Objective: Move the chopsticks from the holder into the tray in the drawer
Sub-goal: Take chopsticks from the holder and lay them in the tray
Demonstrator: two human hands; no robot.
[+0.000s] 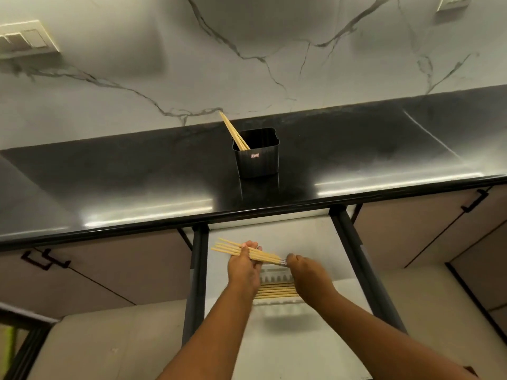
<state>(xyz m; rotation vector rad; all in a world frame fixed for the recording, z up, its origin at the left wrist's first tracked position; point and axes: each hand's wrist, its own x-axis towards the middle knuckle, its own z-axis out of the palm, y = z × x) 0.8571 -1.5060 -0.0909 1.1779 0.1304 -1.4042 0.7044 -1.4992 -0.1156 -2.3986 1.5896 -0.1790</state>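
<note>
Your left hand (pixel 245 263) grips a bundle of chopsticks (pixel 248 251) over the open drawer (pixel 310 242), lying crosswise, while your right hand (pixel 301 270) pinches their right-hand tips. Behind the tray (pixel 277 305), the drawer floor lies bare.

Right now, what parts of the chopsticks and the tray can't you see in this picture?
- Head view: the lower ends of the chopsticks left in the holder are hidden by its dark wall.
- The tray is partly covered by both forearms.
- The tips of the bunch of chopsticks are hidden by the right hand; its middle is covered by the left hand.
- The holder's label is too small to read.
</note>
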